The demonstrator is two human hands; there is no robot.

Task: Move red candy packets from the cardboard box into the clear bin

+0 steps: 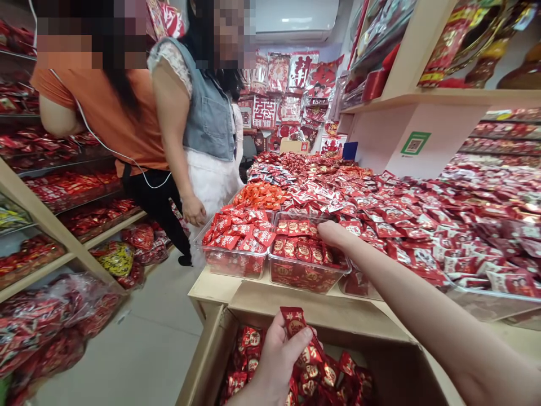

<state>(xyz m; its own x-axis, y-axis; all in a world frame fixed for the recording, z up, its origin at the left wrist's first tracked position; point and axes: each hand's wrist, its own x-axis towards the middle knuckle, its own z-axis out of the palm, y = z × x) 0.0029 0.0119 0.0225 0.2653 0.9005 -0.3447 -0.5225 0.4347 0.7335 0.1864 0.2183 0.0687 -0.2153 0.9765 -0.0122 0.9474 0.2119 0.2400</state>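
My left hand (284, 351) is over the open cardboard box (321, 316), with its fingers and thumb closed round red-and-gold wrapped candies (295, 320). Below it, more of the same wrapped candies (251, 338) lie loose in the box. My right hand (333, 234) reaches to the back right of a clear plastic bin (310, 273) on the counter. Rows of the red wrapped candies (298, 248) fill that bin. The fingers of my right hand are turned away and hidden, so I cannot tell what they hold.
Another clear bin (236, 262) of red packets stands to the left, and heaps of packets (401, 220) spread to the right. Two people stand at the left, one in an orange shirt (139, 129), one in a denim vest (213, 121). Bagged goods (54, 327) lie on the floor.
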